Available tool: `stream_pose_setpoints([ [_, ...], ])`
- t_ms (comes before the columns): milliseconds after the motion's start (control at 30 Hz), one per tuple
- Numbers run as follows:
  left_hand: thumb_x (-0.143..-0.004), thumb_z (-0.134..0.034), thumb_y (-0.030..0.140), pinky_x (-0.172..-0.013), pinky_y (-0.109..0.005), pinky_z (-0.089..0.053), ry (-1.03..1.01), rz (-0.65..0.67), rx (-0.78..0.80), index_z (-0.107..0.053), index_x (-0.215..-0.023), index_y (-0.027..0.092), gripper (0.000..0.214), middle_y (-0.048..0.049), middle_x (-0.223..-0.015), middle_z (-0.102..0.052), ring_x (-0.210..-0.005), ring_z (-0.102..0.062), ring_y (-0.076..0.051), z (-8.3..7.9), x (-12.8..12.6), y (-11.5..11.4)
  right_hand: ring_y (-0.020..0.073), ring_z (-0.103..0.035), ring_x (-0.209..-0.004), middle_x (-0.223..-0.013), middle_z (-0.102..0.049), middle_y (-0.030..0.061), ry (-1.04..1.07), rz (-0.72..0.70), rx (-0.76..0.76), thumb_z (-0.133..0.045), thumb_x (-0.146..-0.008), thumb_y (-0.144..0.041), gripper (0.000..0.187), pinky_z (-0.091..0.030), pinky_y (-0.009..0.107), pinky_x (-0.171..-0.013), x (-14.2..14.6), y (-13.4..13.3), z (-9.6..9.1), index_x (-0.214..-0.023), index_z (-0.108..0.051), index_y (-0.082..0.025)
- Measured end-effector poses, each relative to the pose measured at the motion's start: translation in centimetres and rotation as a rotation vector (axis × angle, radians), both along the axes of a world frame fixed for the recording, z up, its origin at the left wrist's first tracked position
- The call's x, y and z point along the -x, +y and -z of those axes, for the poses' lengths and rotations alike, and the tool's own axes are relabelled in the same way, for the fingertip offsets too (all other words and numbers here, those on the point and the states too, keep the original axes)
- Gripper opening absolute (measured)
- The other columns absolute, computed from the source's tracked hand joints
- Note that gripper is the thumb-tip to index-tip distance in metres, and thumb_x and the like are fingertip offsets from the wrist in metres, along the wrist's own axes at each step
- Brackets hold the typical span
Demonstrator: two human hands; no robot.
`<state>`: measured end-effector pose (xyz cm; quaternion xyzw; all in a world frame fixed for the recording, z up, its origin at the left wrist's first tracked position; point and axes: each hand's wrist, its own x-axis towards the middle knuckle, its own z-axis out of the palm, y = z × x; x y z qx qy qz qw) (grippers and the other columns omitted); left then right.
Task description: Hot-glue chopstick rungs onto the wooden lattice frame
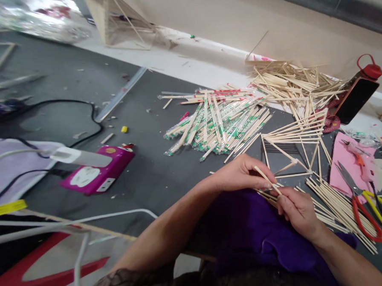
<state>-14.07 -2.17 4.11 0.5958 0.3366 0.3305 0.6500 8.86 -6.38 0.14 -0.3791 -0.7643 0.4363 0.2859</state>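
My left hand (244, 174) and my right hand (295, 208) meet above a purple cloth on my lap. Both pinch one thin chopstick (266, 178), which slants between the fingertips. More sticks show just beneath my hands, partly covered by them. Behind my hands stands a frame (294, 131) of joined chopsticks, with a fan of sticks across its top. To the right of my right hand lies a row of loose chopsticks (341, 207). A heap of plastic-wrapped chopsticks (222, 122) with green and red print lies beyond my left hand.
Scissors (353, 183) and a glue gun (361, 164) lie on a pink pad (339, 169) at right. A phone (357, 98) leans by a red-capped bottle (371, 68). A bare-stick pile (290, 80) sits behind. A purple power strip (99, 169) with cables is at left.
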Motion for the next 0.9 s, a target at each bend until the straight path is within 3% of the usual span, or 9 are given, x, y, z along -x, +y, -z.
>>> stream_pose_setpoints([
  [233, -0.069, -0.078, 0.029, -0.053, -0.021, -0.048, -0.108, -0.305, -0.037, -0.071, -0.066, 0.014, 0.017, -0.0028, -0.061, -0.069, -0.054, -0.060, -0.010, 0.0, 0.2, 0.1, 0.0071, -0.051, -0.042, -0.060, -0.062, -0.0035, 0.012, 0.034, -0.001, -0.044, -0.096, -0.027, 0.025, -0.043, 0.019, -0.047, 0.0, 0.0, -0.2, -0.103, -0.066, -0.018],
  [467, -0.064, -0.081, 0.033, -0.047, -0.019, -0.047, -0.110, -0.366, 0.072, -0.068, -0.063, 0.012, 0.025, -0.0018, -0.056, -0.066, -0.048, -0.058, -0.009, 0.4, -0.2, 0.3, 0.0070, -0.048, -0.040, -0.053, -0.059, -0.0033, -0.034, 0.033, -0.051, -0.047, -0.095, -0.030, 0.027, -0.040, 0.019, -0.043, 0.5, 0.4, -1.0, -0.082, -0.068, -0.018],
  [633, -0.059, -0.084, 0.039, -0.044, -0.016, -0.047, -0.187, -0.422, 0.163, -0.072, -0.068, 0.012, 0.031, -0.0043, -0.060, -0.070, -0.048, -0.062, -0.010, 1.0, 0.2, 0.4, 0.0085, -0.056, -0.048, -0.053, -0.059, -0.0025, -0.009, 0.020, -0.153, -0.049, -0.094, -0.029, 0.028, -0.043, 0.019, -0.051, 1.0, 0.6, -1.4, -0.072, -0.064, -0.019],
  [767, -0.062, -0.085, 0.036, -0.047, -0.018, -0.051, -0.211, -0.384, 0.093, -0.075, -0.072, 0.014, 0.025, -0.0058, -0.065, -0.073, -0.050, -0.064, -0.012, 1.1, 0.5, 0.3, 0.0090, -0.056, -0.049, -0.054, -0.060, -0.0019, -0.010, 0.035, -0.189, -0.046, -0.096, -0.030, 0.031, -0.043, 0.019, -0.052, 1.1, 0.6, -1.0, -0.071, -0.062, -0.019],
  [900, -0.066, -0.083, 0.025, -0.054, -0.021, -0.055, -0.179, -0.196, -0.087, -0.077, -0.072, 0.019, 0.010, -0.0064, -0.070, -0.075, -0.059, -0.068, -0.015, 0.0, 0.0, 0.0, 0.0099, -0.057, -0.051, -0.059, -0.063, -0.0004, -0.005, 0.010, -0.222, -0.042, -0.097, -0.033, 0.031, -0.044, 0.020, -0.053, 1.3, 0.7, -0.6, -0.082, -0.064, -0.019],
])
